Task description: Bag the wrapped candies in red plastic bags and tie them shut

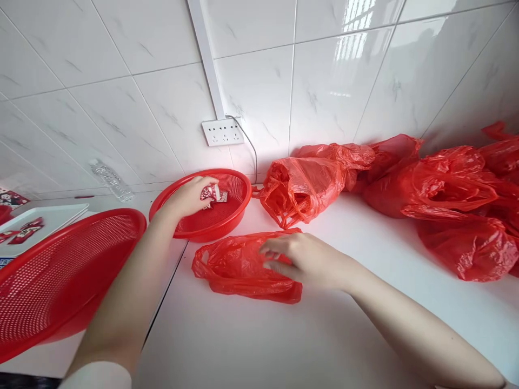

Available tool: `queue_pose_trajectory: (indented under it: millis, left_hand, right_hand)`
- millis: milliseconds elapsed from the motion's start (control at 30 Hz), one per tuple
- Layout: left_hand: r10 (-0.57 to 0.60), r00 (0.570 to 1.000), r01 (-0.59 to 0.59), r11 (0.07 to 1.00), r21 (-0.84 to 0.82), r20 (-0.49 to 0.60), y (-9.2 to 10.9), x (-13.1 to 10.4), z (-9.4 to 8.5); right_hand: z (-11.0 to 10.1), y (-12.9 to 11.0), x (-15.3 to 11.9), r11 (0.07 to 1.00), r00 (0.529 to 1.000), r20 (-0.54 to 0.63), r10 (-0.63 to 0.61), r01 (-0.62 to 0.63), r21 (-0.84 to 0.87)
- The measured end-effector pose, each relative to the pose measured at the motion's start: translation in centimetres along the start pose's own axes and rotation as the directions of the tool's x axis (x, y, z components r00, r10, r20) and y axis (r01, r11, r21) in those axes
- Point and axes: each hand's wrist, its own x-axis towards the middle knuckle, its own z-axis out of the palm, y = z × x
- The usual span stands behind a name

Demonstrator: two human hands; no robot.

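Observation:
My left hand [190, 197] reaches into the small round red basket [239, 213], its fingers closed on a small red-and-white packet [208, 192]. Beside that packet, another small packet [222, 197] lies in the basket. My right hand [294, 259] is over the right side of a red plastic bag [239, 265] lying flattened on the white table. The fingers of this hand are apart and slightly blurred, with nothing seen in them. Whether they touch the bag is hard to make out.
A larger red basket [73, 281] stands at the left, beside a white tray [60, 216] holding red packets. A clear plastic bottle [111, 181] lies near the wall. Filled red bags [308, 183] line the back right. A socket strip [223, 132] with a cable is on the tiled wall.

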Motion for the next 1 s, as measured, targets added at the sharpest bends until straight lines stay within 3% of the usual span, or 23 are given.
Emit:
queue_pose_trajectory:
  millis: [67, 167, 233, 300, 433, 533, 633, 733, 833, 933, 1000]
  left_hand:
    - [0.117, 0.978, -0.135, 0.986, -0.1, -0.172, 3.9, -3.1, -0.9]
    - [0.245, 0.94, -0.278, 0.954, -0.114, -0.239, 9.0, -7.0, -0.9]
    - [0.322, 0.913, -0.35, 0.933, -0.078, -0.252, 10.9, -8.4, -0.2]
    - [0.373, 0.894, -0.399, 0.915, -0.062, -0.249, 11.6, -8.8, 0.6]
    - [0.368, 0.904, -0.401, 0.906, -0.136, -0.218, 11.2, -8.5, 1.6]
    - [0.237, 0.955, -0.282, 0.911, -0.302, -0.18, 10.6, -8.3, 1.6]
    - [0.102, 0.994, -0.057, 0.821, -0.568, 0.047, 9.7, -8.0, 1.6]
    - [0.126, 0.947, 0.12, 0.715, -0.689, 0.296, 8.9, -7.5, 1.6]
    - [0.153, 0.899, 0.177, 0.728, -0.662, 0.41, 8.3, -7.3, 1.1]
    - [0.08, 0.919, 0.176, 0.793, -0.583, 0.387, 7.4, -7.3, 0.0]
    - [-0.023, 0.955, 0.185, 0.827, -0.532, 0.296, 6.0, -6.6, -0.8]
  right_hand:
    - [0.4, 0.6, 0.5, 0.958, 0.989, -0.101, 0.105, -0.074, 0.277]
    - [1.0, 1.1, 1.5, 0.772, 0.967, -0.14, 0.21, -0.076, 0.63]
    - [1.5, 1.3, 2.0, 0.647, 0.975, -0.103, 0.199, -0.052, 0.761]
    - [1.9, 1.5, 2.3, 0.588, 0.981, -0.085, 0.177, -0.036, 0.808]
    - [2.6, 2.3, 2.6, 0.584, 0.969, -0.105, 0.224, -0.047, 0.81]
    - [2.7, 2.9, 2.6, 0.582, 0.958, -0.088, 0.273, -0.091, 0.808]
    - [2.4, 3.2, 2.6, 0.572, 0.947, -0.063, 0.314, -0.135, 0.809]
    - [2.1, 3.2, 2.5, 0.576, 0.946, 0.004, 0.324, -0.201, 0.792]
    - [2.2, 3.3, 2.6, 0.606, 0.94, 0.077, 0.332, -0.276, 0.746]
    - [2.7, 3.5, 2.8, 0.64, 0.907, 0.177, 0.382, -0.399, 0.657]
    - [2.9, 3.4, 2.9, 0.748, 0.87, 0.194, 0.453, -0.489, 0.449]
